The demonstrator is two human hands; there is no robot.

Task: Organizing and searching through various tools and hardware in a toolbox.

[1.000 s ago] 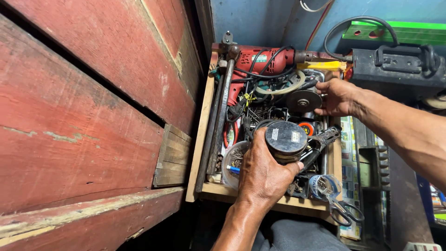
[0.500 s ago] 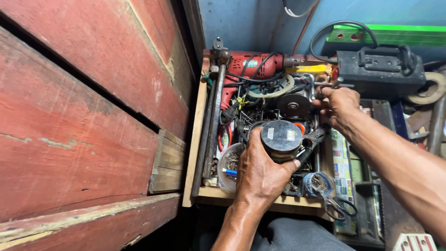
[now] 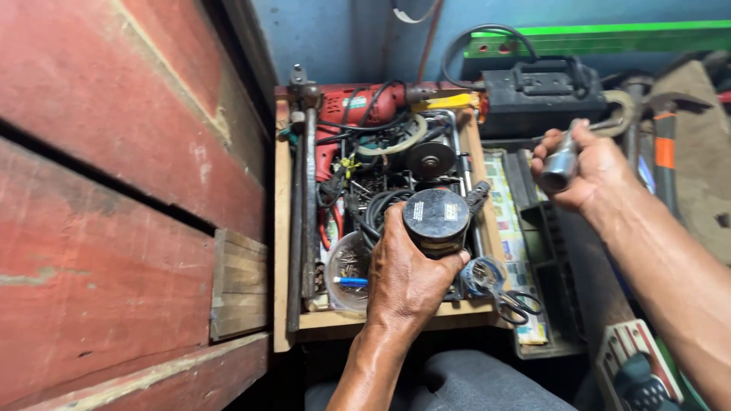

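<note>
Over the cluttered wooden tool box [image 3: 283,228], near its front edge, a black cylindrical power tool [image 3: 435,221] is gripped by the left hand [image 3: 407,278], whose fingers are wrapped around the lower body of the tool while the thumb is pressed against its right side; the flat round top of the tool, with its small labels, is turned toward the camera. Well apart from it, out to the right and above a black tray [image 3: 542,251], a short silvery metal cylinder [image 3: 560,164] is held in the closed right hand [image 3: 590,171], with one end of the cylinder showing past the fingers (what kind of part it is cannot be told). Between the two hands lie the right wall of the box and a strip of printed paper [image 3: 506,221]. Behind the black tool, a grey grinding disc [image 3: 430,160] is seen among black cables, and a red electric drill [image 3: 346,114] is laid across the far end of the box. Long dark metal bars [image 3: 303,190] are lined along the box's left wall, and a clear round container of screws [image 3: 346,266] sits just left of the left hand. Scissors [image 3: 518,304] rest at the box's front right corner, just beside the left thumb. A black case with a handle [image 3: 537,95] stands beyond the right hand.
</note>
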